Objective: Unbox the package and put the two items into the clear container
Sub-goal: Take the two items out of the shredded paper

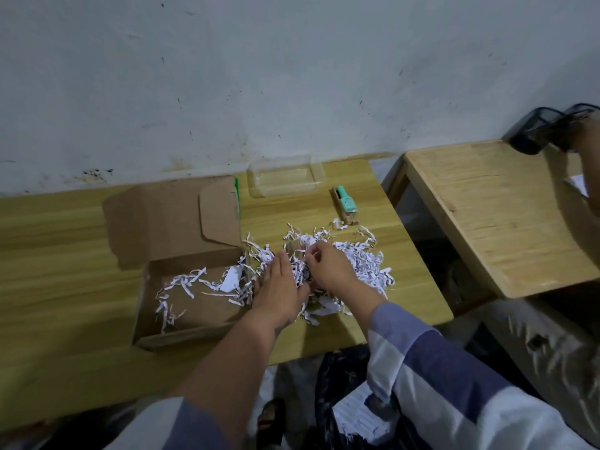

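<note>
1. Left hand [280, 289] flat and spread, palm down, pressed on the shredded paper [363, 264] just beside the right wall of the box; fingers extended, nothing gripped.
2. Right hand [329, 266] curled in the middle of the shreds, fingertips pinched together on something small among the strips; cannot tell whether strips alone or an item under them.
3. Both hands close together, nearly touching, over the pile on the table [65, 254].
4. Cardboard box [191, 306] open on the table to the left of the hands, lid flap [172, 219] folded back flat toward the wall; a few loose white strips and a scrap of paper left on the box floor.
5. Most of the shredded paper heaped on the table to the right of the box, spreading toward the table's right edge.
6. Clear container [285, 178] upright at the back of the table near the wall, beyond the pile, well apart from the hands; nothing seen inside.
7. Small mint-green item [345, 201] lying on the table just to the right of the clear container, its near end touching the far fringe of the shreds.
8. Second wooden table [487, 216] to the right, apart from the first, with a dark object at its far corner.
9. Striped sleeve [438, 368] on the right arm; left forearm bare.
</note>
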Tool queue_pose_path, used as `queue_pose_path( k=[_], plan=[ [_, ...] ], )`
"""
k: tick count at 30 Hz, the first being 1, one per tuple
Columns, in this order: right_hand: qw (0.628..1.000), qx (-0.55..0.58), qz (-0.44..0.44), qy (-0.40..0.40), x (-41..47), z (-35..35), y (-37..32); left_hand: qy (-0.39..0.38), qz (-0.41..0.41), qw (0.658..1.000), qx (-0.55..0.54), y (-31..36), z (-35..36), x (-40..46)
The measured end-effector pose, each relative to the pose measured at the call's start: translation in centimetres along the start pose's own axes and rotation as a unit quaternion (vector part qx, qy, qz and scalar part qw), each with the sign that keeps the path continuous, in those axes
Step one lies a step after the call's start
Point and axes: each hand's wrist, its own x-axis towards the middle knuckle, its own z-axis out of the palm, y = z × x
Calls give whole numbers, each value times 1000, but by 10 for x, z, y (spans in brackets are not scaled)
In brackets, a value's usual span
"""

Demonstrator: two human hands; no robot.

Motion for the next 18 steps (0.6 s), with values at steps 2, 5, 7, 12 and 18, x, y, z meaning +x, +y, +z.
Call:
queue_pose_path(
  k=[2,5,7,12,18],
  plan=[
    [1000,-6,24,-6,5,0,-4,-20,1,1000,21,-2,0,1],
    [998,-23,54,-34,11,-2,-12,-30,8,999,35,-4,2,2],
    [995,-40,73,-46,13,-2,-18,-31,14,998,48,-5,2,3],
    [987,104,95,-75,16,-4,-21,-43,11,997,66,-4,-1,5],
    [987,137,78,-14,12,-14,-11,-50,12,996,74,-1,-2,3]
  ],
)
